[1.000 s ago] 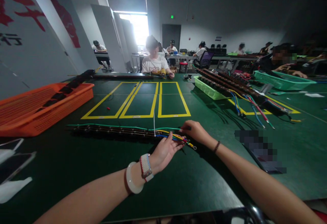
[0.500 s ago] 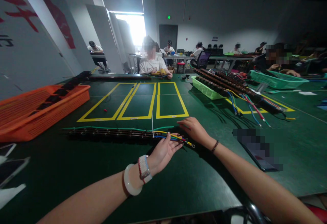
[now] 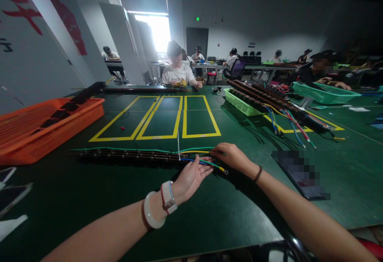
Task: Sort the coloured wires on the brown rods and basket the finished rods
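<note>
Head camera shows me the yellow lead just lifted from the loosely uncurled left hand into the pinch of the right hand, parting it from the blue lead, while the dark strip lies toward the near edge of the worktop.

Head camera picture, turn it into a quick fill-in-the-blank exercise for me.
1. Wires run over the upturned ____ hand.
2. The dark bracelet is on the ____ wrist.
3. The basket at the left edge is ____.
4. The tape frames on the table are ____.

Missing words: left; right; orange; yellow.
</note>
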A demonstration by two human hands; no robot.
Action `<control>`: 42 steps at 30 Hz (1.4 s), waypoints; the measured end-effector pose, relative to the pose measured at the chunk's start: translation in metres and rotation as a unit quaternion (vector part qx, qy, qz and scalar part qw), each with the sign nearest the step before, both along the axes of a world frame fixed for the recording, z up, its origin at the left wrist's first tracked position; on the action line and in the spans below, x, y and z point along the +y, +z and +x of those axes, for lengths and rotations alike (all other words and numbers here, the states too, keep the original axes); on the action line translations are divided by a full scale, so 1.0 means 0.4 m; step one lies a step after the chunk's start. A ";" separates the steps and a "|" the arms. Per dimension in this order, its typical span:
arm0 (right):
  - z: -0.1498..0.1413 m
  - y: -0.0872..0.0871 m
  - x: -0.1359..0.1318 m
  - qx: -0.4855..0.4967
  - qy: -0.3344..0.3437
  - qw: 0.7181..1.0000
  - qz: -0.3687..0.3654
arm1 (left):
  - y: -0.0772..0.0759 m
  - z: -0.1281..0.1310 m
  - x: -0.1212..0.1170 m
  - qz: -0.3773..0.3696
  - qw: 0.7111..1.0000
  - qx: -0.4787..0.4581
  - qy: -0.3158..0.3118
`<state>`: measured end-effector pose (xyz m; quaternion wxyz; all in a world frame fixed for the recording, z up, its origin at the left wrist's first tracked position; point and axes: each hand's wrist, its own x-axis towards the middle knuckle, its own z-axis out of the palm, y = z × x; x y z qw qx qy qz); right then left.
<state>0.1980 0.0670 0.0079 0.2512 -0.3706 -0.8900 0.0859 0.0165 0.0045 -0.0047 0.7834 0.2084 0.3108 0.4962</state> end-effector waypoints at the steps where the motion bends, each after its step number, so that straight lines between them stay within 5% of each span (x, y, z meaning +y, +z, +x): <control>1: -0.001 -0.004 0.002 0.003 -0.010 1.000 -0.007 | -0.002 0.000 0.001 0.002 1.000 0.002 -0.001; 10: -0.005 -0.033 0.008 -0.030 -0.030 0.999 -0.016 | 0.006 -0.004 -0.001 0.004 1.000 0.001 -0.016; 15: 0.014 -0.015 0.004 0.003 -0.003 1.000 0.012 | 0.009 -0.004 0.000 -0.010 1.000 -0.003 -0.017; 19: 0.031 0.017 -0.014 0.009 0.066 0.997 0.044 | 0.005 -0.004 0.001 0.012 0.999 -0.015 -0.025; 24: 0.023 0.028 -0.034 -0.103 0.145 0.983 0.046 | -0.003 -0.003 0.004 0.021 0.999 -0.006 -0.026; 32: 0.030 0.018 -0.010 -0.105 0.089 0.990 0.014 | -0.004 -0.003 0.006 -0.002 0.999 -0.011 -0.031; 38: 0.026 0.008 -0.005 -0.042 -0.039 0.997 0.053 | 0.018 -0.006 -0.006 0.000 0.999 0.012 -0.032; 42: 0.015 -0.003 -0.010 -0.068 0.002 0.997 0.034 | 0.013 -0.007 -0.003 0.008 1.000 0.007 -0.025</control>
